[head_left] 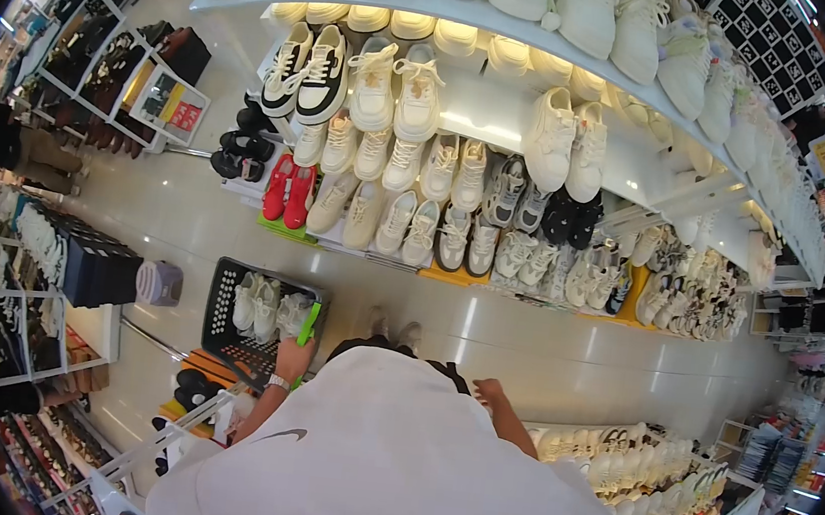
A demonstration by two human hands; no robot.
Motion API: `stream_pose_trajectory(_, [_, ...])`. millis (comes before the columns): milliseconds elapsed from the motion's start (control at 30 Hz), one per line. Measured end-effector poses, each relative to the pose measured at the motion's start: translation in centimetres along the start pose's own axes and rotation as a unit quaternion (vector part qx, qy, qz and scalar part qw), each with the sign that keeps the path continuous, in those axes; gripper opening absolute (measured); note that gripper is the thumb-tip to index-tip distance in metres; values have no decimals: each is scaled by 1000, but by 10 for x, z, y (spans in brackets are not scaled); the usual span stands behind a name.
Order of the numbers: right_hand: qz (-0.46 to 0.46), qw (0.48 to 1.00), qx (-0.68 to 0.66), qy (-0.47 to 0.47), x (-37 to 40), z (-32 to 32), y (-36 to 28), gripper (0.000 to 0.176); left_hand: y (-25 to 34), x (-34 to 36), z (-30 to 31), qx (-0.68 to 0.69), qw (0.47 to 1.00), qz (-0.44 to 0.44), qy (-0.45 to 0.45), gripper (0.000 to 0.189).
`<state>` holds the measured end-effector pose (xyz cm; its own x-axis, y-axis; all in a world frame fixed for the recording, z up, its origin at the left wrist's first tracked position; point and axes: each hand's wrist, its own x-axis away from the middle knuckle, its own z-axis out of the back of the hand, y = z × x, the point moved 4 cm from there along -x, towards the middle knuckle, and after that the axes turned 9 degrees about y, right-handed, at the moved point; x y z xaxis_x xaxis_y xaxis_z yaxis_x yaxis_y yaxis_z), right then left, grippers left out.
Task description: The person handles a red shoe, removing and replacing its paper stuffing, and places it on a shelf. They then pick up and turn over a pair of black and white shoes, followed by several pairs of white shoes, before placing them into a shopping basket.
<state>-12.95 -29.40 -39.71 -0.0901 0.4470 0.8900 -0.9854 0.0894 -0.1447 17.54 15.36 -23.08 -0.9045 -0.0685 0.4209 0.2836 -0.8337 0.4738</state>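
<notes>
My left hand (pixel 294 358) is closed round the green handle (pixel 309 320) of a dark shopping basket (pixel 275 271), just left of my body. Inside the basket lie a few pale shoes (pixel 265 308) and something whitish in clear wrapping, whose kind I cannot make out. My right hand (pixel 490 392) hangs at my right side, loosely open and holding nothing. Nearest to it are the tiled floor and, further down, a low rack of pale shoes (pixel 603 456).
Ahead stands a lit shelf (pixel 468 113) with rows of mostly white sneakers (pixel 390 84). Red shoes (pixel 289 190) sit at its lower left. A lilac stool (pixel 158 283) and a dark box (pixel 94 269) are to the left. Another person (pixel 22 146) stands at the far left.
</notes>
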Motion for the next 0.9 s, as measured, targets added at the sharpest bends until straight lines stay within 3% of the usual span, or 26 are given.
stream_pose_trajectory(33, [2, 1000, -22, -2, 8, -6, -12, 33, 11, 8, 0, 8, 1000, 4, -6, 44])
stream_pose_trajectory(100, [118, 992, -8, -37, 15, -20, -53, 28, 27, 9, 4, 24, 999, 28, 4, 43])
stream_pose_trajectory(233, [350, 935, 50, 17, -7, -36, -128, 28, 26, 4, -8, 34, 999, 23, 17, 42])
stream_pose_trajectory(300, [343, 934, 85, 50, 23, -23, -181, 29, 31, 4, -7, 18, 999, 30, 28, 42])
stream_pose_trajectory(367, [284, 954, -77, -49, 46, -15, -216, 31, 34, 5, -8, 29, 998, 43, 25, 43])
stream_pose_trajectory(433, [255, 960, -91, -77, 42, -10, -229, 33, 33, 4, -11, 38, 998, 50, 31, 43])
stream_pose_trajectory(500, [257, 963, -41, -74, 31, -4, -236, 29, 34, 1, -18, 7, 997, 36, 73, 44])
stream_pose_trajectory(633, [263, 960, 19, -96, -31, 12, -208, 28, 62, 17, -21, 11, 996, 45, 73, 44])
stream_pose_trajectory(700, [280, 950, 127, -58, -48, 36, -210, 28, 69, 18, -29, -19, 997, 34, 65, 44])
stream_pose_trajectory(767, [221, 965, 107, -90, -64, 62, -212, 28, 86, 29, -36, -23, 996, 29, 87, 44])
stream_pose_trajectory(900, [214, 965, 125, -86, -89, 119, -223, 27, 103, 50, -68, -16, 997, 48, 52, 44])
